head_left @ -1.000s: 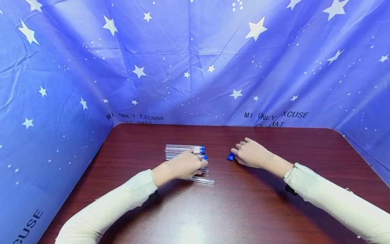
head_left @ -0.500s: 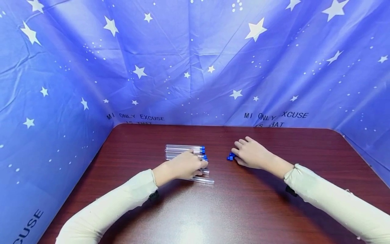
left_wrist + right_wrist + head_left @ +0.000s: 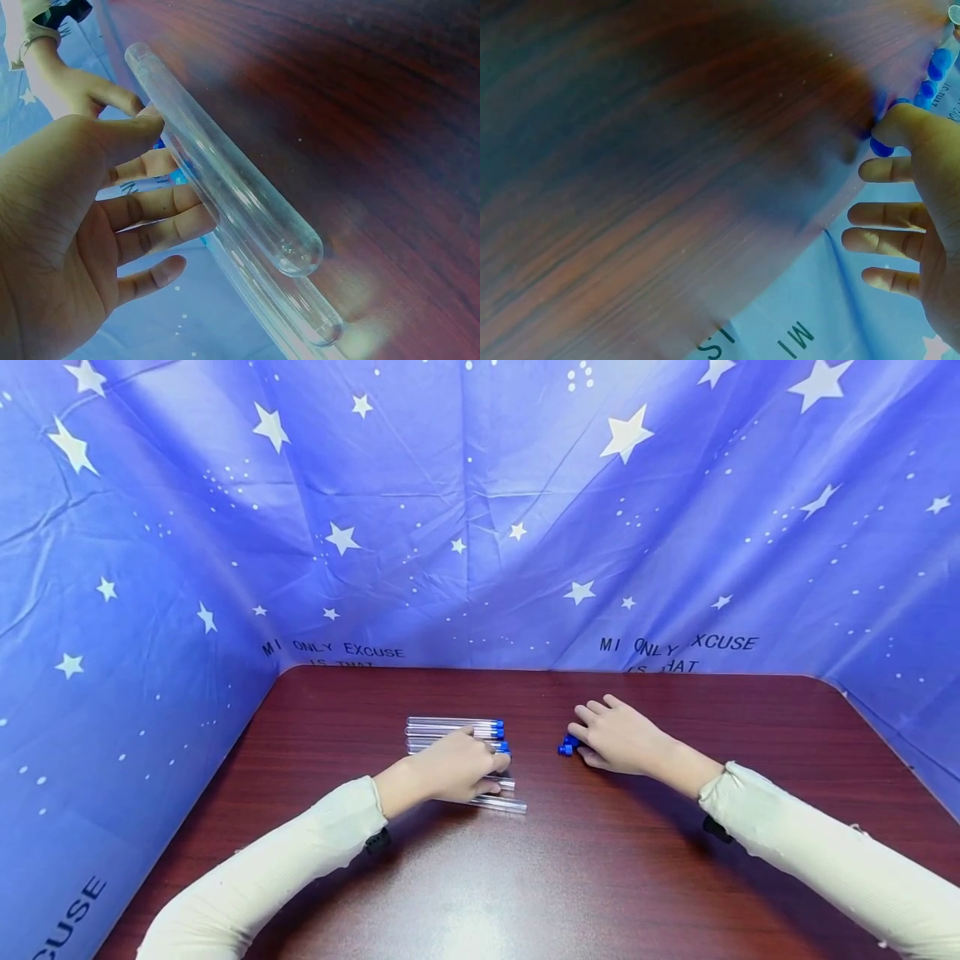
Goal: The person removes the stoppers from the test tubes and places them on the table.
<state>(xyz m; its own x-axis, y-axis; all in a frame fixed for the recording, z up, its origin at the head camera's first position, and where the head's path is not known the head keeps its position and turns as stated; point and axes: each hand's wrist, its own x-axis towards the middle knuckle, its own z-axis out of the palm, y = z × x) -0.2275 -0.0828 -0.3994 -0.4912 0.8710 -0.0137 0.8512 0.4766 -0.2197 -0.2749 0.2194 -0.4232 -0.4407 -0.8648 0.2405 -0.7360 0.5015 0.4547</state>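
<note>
Rolling seems the likeliest mishap, since the left hand (image 3: 453,767), pinching an uncapped tube (image 3: 506,783), could nudge the loose tube (image 3: 504,805) beside it across the bench (image 3: 675,868), while the right hand (image 3: 621,739), touching the blue caps (image 3: 565,749) (whether it grips one cannot be told), could scatter them.

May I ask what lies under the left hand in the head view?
Clear tubes lie partly under the left hand. Blue caps and two uncapped ends show past it; the parts directly beneath are covered.
</note>
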